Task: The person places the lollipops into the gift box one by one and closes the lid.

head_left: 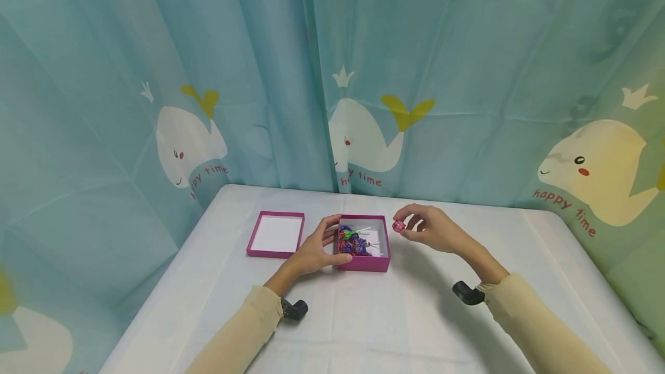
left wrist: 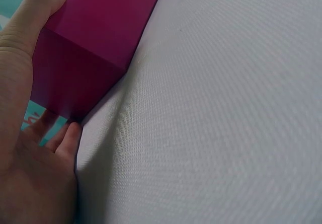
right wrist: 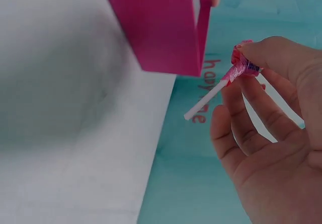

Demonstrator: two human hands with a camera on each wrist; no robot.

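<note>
A magenta box (head_left: 363, 264) with a white inside stands on the table, holding several wrapped lollipops (head_left: 358, 242) in purple, red and green. My left hand (head_left: 312, 251) grips the box at its left end, thumb on the near side and fingers toward the far side; the left wrist view shows the thumb (left wrist: 37, 12) against the magenta wall (left wrist: 100, 17). Just right of the box, above the table, my right hand (head_left: 428, 228) pinches a pink-wrapped lollipop (head_left: 398, 225) by its head. In the right wrist view its white stick (right wrist: 205, 99) points away from the palm.
The magenta-rimmed lid (head_left: 275, 255) lies on the table left of the box, white inside up. A white cloth covers the table (head_left: 395, 328). Behind the table hangs a blue-green curtain (head_left: 270, 74) with whale prints. Each wrist carries a dark camera mount (head_left: 467, 293).
</note>
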